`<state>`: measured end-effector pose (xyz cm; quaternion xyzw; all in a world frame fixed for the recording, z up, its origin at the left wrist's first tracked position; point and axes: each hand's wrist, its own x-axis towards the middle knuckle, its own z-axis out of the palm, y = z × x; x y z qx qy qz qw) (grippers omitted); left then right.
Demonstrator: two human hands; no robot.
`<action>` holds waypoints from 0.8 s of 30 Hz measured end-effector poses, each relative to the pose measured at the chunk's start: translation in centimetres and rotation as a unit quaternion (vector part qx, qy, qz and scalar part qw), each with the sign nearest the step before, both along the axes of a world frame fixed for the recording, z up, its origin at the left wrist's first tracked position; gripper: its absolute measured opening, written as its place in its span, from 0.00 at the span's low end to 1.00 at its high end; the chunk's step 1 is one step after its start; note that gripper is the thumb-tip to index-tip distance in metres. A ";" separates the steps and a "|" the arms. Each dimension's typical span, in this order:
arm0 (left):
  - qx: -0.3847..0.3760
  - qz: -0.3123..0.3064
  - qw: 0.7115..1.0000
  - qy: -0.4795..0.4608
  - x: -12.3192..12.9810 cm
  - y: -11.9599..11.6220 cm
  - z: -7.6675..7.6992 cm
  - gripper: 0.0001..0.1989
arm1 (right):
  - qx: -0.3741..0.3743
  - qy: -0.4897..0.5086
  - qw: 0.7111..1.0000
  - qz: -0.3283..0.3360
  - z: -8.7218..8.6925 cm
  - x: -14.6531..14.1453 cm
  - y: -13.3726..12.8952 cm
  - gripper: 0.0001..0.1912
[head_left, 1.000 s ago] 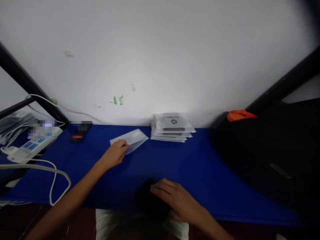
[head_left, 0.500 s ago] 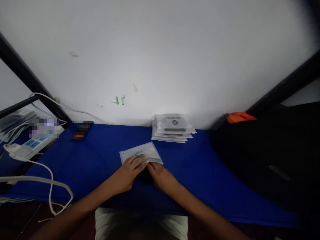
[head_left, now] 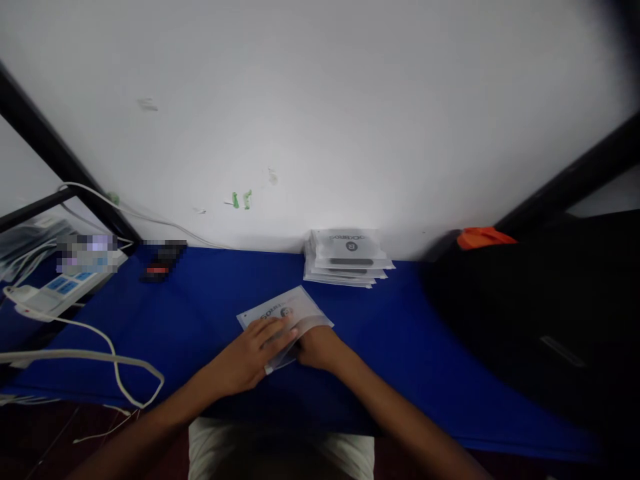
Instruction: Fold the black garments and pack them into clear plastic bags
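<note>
A frosted plastic zip bag with dark print and a round logo lies tilted on the blue table in front of me. My left hand grips it from the left, its fingers laid over the printed face. At the mouth of the bag, on its right, my right hand reaches in, knuckles bent and fingertips hidden by the plastic. A little dark material shows beside those fingers; its kind cannot be made out. The white slider of the bag hangs at the near edge below my left fingers.
A stack of similar filled zip bags stands against the wall. On the left are a power strip, a white cable and a dark object with a red patch. A large black bag and orange material are at right.
My right hand has gone deeper into the zip bag. The black item seen under my hands is now mostly out of sight, and the bag's near edge and slider have come into view.
</note>
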<state>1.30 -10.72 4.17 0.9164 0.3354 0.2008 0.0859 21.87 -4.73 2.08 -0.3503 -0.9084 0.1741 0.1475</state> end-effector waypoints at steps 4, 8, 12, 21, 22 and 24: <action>0.104 0.030 0.981 -0.161 -1.2 0.1 -0.4 0.16 | 0.013 0.041 0.999 0.007 2.2 1.7 -0.9 0.14; 0.145 0.062 0.958 -0.239 -0.4 0.3 0.9 0.12 | 0.205 0.223 0.952 0.041 4.5 1.9 -2.3 0.21; 0.161 0.047 0.950 -0.262 1.4 0.2 2.0 0.10 | 0.315 0.240 0.915 0.074 5.8 0.8 -3.3 0.13; 0.192 0.093 0.921 -0.325 3.1 0.3 2.4 0.08 | 0.347 0.219 0.911 0.043 5.6 0.5 -2.0 0.06; 0.201 0.108 0.917 -0.328 3.0 0.4 2.5 0.08 | 0.354 0.212 0.910 0.040 5.6 0.7 -1.6 0.06; 0.217 0.134 0.908 -0.333 2.9 0.6 2.9 0.08 | 0.363 0.196 0.911 0.027 5.5 1.4 -1.0 0.05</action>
